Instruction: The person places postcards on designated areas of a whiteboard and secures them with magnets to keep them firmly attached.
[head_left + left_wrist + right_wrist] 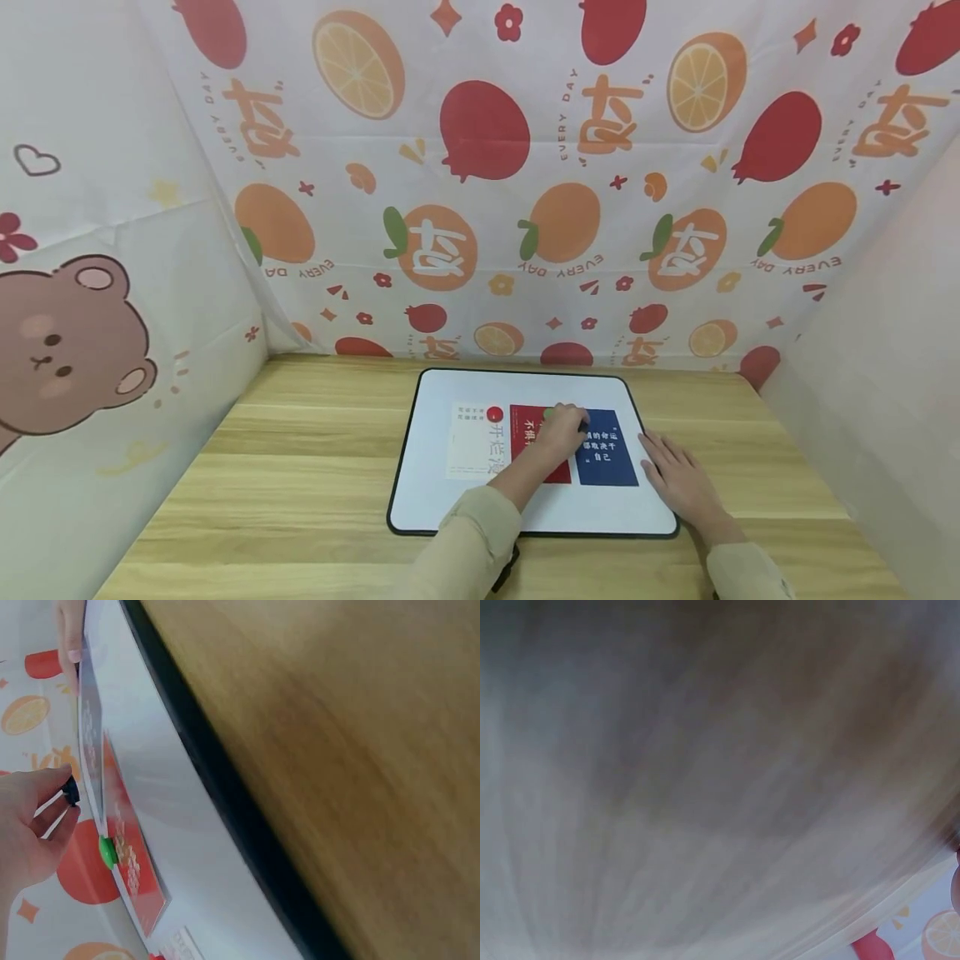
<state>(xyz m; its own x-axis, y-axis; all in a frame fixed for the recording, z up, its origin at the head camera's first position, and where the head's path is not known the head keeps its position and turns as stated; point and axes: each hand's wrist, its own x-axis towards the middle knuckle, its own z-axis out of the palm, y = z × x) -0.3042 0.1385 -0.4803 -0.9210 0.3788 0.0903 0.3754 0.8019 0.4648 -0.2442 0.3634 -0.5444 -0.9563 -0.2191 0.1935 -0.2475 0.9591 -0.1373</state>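
Observation:
A whiteboard (420, 500) with a dark frame lies on the wooden table. Three cards are on it: a white card (468, 450) with a red magnet (494, 414), a red card (522, 425) with a green magnet (109, 853), and a dark blue card (609, 467). My left hand (558, 433) pinches a small dark magnet (71, 791) between thumb and fingers, over the blue card's upper left corner. At the board's right edge my right hand (678, 483) rests with fingers fairly straight, its thumb near the blue card. Sleeve cloth fills most of the right wrist view.
The wooden table (247, 483) extends on both sides of the board. Behind it hangs a white cloth (495, 225) printed with fruit. Pale cloth walls stand at left and right, the left one bearing a printed bear (67, 342).

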